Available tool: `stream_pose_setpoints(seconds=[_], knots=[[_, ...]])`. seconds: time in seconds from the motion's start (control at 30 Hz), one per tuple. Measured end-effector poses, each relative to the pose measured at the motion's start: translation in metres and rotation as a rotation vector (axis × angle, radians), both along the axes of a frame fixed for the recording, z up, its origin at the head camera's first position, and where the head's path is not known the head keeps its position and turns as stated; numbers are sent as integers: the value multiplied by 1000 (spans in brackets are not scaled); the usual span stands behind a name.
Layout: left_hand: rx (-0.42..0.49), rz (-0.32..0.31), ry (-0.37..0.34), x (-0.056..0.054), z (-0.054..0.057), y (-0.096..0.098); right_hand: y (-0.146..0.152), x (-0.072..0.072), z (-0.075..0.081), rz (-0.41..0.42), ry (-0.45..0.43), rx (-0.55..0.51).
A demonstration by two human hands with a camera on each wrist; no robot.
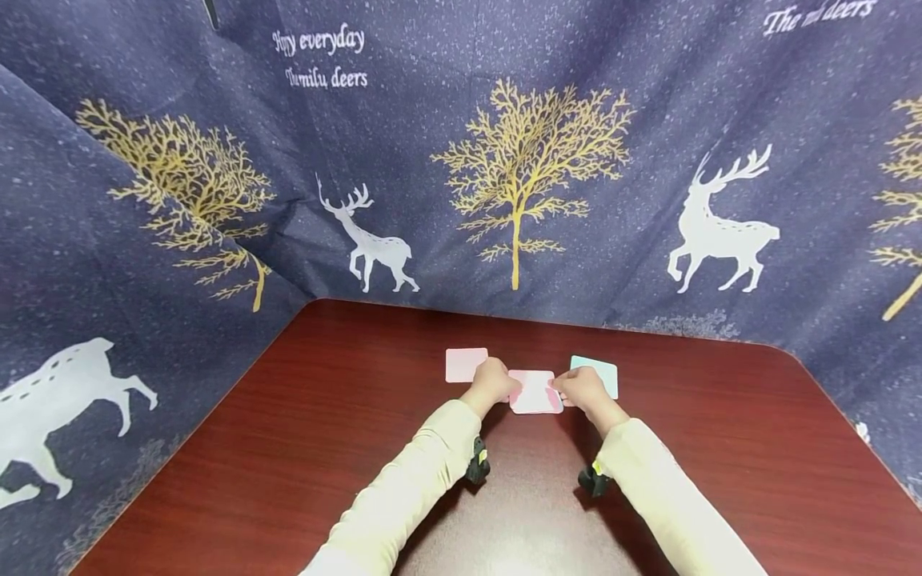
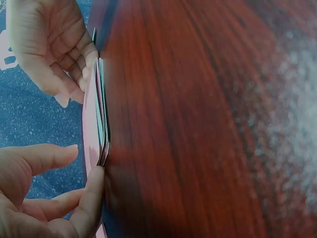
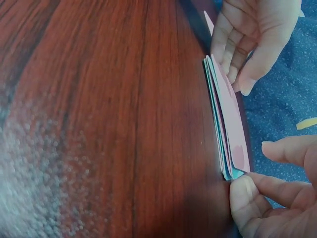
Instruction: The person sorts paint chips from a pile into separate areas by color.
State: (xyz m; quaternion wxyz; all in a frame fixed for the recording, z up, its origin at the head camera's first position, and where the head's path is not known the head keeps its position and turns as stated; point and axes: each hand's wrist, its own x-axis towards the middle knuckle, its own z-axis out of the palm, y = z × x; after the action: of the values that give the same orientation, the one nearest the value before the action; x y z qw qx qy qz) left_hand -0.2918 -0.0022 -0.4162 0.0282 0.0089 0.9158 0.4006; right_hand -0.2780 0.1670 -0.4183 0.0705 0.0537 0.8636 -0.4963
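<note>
Midway between the hands, a stack of thin rounded-corner cards (image 1: 535,392) lies on the table, its top one pale with pink patches. In the left wrist view the stacked cards' edges (image 2: 101,109) look slightly fanned, pink and teal among them. The left hand (image 1: 493,380) touches the stack's left end with its fingers, its thumb held apart. At the opposite end, fingers of the right hand (image 1: 582,388) touch the cards, and that thumb stands away too. A pink card (image 1: 464,364) lies beyond the left hand; a teal card (image 1: 601,374) lies partly hidden behind the right.
The reddish-brown wooden table (image 1: 302,448) reaches back to a dark blue cloth (image 1: 598,200) printed with deer and trees. Black wrist-worn devices (image 1: 477,462) sit under both pale sleeves.
</note>
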Motion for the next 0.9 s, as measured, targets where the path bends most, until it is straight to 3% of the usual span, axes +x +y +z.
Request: stream_pose_setpoints(seconds=[0.27, 0.43, 0.57, 0.73, 0.9], knots=[[34, 6, -15, 3, 2, 1, 0, 2, 1, -6, -1, -16], [40, 7, -39, -7, -3, 0, 2, 3, 2, -22, 2, -26], [44, -12, 4, -14, -8, -1, 4, 1, 3, -29, 13, -27], [138, 7, -26, -4, 3, 0, 6, 0, 4, -31, 9, -45], [175, 9, 6, 0, 5, 1, 7, 0, 5, -30, 11, -110]])
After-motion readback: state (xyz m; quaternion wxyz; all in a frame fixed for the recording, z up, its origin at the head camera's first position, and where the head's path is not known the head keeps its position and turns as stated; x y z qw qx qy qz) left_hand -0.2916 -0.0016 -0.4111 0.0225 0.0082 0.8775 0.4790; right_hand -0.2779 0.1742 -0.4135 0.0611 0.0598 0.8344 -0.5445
